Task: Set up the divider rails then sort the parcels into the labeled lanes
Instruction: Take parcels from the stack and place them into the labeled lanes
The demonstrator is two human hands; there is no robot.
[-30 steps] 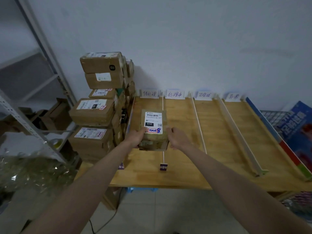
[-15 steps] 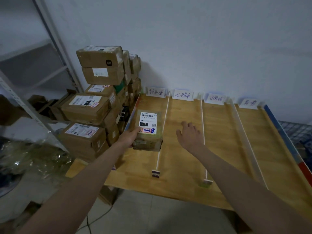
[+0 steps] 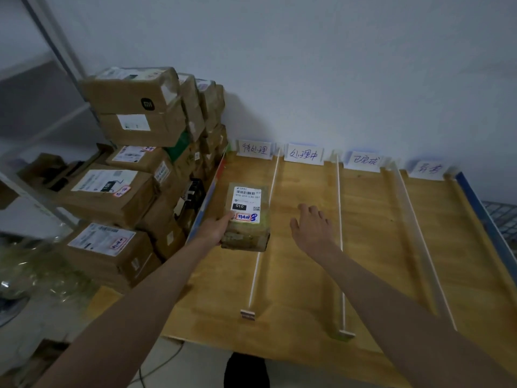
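My left hand point(image 3: 216, 229) holds its grip on the parcel point(image 3: 246, 218) in the leftmost lane of the table point(image 3: 363, 247), beside the first divider rail point(image 3: 265, 222); my right hand point(image 3: 312, 226) hovers, fingers relaxed apart.

Divider rails point(image 3: 339, 236) fence bare lanes; stacked boxes point(image 3: 134, 175) block the left.

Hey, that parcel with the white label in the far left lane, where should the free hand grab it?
Probably the parcel's right long side, coming from the right. It lies flat and lengthwise in the lane, the left hand already grips its near-left corner, and the open right hand hovers just right of it.
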